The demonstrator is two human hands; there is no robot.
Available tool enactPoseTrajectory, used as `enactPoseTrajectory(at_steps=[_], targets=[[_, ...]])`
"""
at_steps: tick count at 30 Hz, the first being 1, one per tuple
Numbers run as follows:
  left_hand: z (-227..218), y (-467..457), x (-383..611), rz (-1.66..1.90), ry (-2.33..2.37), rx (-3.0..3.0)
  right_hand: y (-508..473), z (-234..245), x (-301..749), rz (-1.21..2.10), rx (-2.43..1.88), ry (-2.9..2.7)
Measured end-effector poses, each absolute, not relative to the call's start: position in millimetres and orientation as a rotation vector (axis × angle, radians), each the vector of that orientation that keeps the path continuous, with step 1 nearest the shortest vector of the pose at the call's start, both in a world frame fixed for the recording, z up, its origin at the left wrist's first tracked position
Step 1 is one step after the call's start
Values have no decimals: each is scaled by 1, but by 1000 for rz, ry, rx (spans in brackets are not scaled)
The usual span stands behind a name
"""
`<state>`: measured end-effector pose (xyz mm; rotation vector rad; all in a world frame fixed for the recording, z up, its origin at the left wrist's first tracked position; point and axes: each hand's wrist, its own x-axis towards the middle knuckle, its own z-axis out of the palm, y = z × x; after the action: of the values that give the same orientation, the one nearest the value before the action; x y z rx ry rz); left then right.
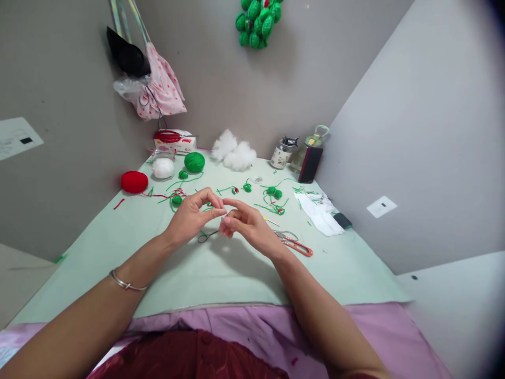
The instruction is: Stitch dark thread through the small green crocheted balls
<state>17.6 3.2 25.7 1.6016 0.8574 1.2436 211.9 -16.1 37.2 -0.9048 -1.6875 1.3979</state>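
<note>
My left hand (199,210) and my right hand (246,223) meet above the middle of the table, both closed in a pinch. Between their fingertips runs a short bit of thin dark cord; a loop of dark cord (203,238) trails from under the fingers onto the table. Just right of my right hand lie orange-handled scissors (303,248) and a small tool with a thin shaft (273,222). Beyond the hands are small green crocheted pieces (247,187) with yarn tails, one green ball (176,200) close to my left hand.
Red yarn (134,181), white yarn (163,168) and green yarn (194,162) sit at the back left. White stuffing (236,152), a pen jar (281,156), a bottle (316,138) and a phone (311,165) stand along the wall. White cloth (321,215) lies right.
</note>
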Motion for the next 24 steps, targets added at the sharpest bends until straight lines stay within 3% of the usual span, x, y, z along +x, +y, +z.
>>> enactPoseTrajectory(at_steps=[5, 14, 24], targets=[[27, 1, 19, 1239, 864, 1575, -17, 36, 212, 1123, -1083, -1693], [35, 8, 10, 1364, 870, 1223, -17, 47, 222, 1079, -1153, -1711], [22, 7, 15, 1132, 1059, 1641, -10, 44, 227, 1003, -1132, -1535]])
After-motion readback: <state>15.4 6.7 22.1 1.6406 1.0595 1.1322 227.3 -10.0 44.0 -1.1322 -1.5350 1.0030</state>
